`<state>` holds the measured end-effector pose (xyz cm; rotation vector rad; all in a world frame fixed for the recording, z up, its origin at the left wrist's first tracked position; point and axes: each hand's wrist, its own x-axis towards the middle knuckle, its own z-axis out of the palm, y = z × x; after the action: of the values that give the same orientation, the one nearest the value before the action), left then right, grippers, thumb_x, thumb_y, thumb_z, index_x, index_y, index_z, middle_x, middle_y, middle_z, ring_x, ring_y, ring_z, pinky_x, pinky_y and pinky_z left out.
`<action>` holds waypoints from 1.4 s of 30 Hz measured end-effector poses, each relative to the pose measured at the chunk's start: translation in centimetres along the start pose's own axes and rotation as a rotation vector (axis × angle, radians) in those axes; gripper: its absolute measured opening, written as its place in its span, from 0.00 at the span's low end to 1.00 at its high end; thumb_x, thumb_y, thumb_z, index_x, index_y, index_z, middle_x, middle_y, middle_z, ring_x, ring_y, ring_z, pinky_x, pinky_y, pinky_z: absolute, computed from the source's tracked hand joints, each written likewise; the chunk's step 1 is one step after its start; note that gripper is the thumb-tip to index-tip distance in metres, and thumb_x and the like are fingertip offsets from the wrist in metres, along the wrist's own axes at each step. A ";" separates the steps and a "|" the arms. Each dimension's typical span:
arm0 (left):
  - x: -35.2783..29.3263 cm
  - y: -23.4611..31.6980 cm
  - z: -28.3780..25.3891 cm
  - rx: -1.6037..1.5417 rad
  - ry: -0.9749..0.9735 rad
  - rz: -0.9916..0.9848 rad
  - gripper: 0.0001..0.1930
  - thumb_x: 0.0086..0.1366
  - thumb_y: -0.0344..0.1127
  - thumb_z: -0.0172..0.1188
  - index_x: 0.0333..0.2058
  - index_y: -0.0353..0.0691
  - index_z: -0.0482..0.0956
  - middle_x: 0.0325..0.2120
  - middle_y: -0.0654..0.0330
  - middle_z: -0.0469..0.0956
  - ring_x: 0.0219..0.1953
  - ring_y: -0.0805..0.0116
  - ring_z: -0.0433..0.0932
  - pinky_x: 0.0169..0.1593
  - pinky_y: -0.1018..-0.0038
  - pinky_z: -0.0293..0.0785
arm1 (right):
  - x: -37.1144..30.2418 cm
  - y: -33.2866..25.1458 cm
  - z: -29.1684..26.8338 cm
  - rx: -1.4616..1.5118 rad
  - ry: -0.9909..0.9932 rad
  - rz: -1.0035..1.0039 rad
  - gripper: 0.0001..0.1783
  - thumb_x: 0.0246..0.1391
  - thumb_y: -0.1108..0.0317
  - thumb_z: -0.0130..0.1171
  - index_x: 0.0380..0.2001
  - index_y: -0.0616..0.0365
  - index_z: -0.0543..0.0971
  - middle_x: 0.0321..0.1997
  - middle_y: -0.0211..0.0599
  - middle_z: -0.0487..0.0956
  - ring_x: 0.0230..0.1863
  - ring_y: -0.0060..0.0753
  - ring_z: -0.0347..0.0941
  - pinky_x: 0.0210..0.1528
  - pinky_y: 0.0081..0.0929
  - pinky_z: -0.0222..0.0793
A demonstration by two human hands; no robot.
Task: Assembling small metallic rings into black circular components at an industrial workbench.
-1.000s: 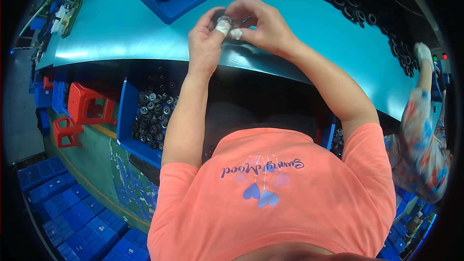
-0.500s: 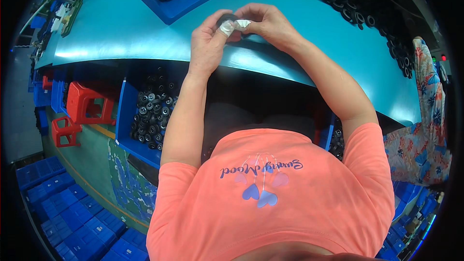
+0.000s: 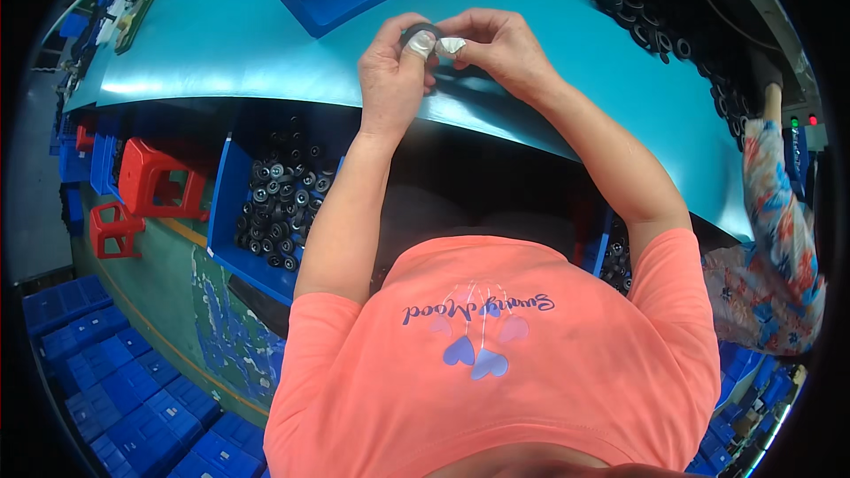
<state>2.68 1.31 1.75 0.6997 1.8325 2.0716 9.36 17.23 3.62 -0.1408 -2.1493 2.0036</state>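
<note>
We see the left hand (image 3: 391, 75) pinching a dark ring (image 3: 413, 30) between thumb and fingers at the frame's upper centre; the right hand (image 3: 505, 49) (white wrapping (image 3: 450, 45) on its thumb) is partly curled beside it, though whether it grips too, we cannot tell.

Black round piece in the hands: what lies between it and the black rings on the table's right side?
In the head view, starting at the black round piece, the right hand comes first, then a bare stretch of turquoise table.
</note>
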 end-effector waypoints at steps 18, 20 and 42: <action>0.5 0.3 -0.8 0.042 -0.170 -0.010 0.24 0.67 0.28 0.59 0.61 0.43 0.70 0.41 0.64 0.78 0.35 0.79 0.75 0.32 0.81 0.72 | 0.4 0.0 -0.5 0.134 -0.049 0.113 0.21 0.53 0.64 0.63 0.48 0.66 0.79 0.41 0.40 0.82 0.41 0.28 0.79 0.46 0.25 0.76; 0.5 -0.1 -0.6 0.154 -0.170 0.046 0.26 0.65 0.28 0.60 0.62 0.42 0.69 0.43 0.63 0.78 0.38 0.76 0.76 0.35 0.79 0.75 | 0.3 -0.1 -0.4 0.118 -0.042 0.127 0.22 0.54 0.64 0.63 0.49 0.67 0.79 0.41 0.41 0.82 0.43 0.29 0.79 0.47 0.26 0.76; 0.2 -0.1 0.1 0.098 -0.158 0.055 0.26 0.59 0.24 0.68 0.56 0.37 0.73 0.43 0.60 0.81 0.44 0.73 0.80 0.50 0.75 0.78 | 1.0 1.1 -2.7 0.271 -0.228 0.216 0.24 0.60 0.57 0.60 0.49 0.67 0.75 0.44 0.41 0.79 0.47 0.30 0.77 0.54 0.29 0.73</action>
<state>2.55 1.50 1.64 0.9210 1.8550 1.9096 8.89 20.12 2.73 -0.1114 -2.0350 2.5230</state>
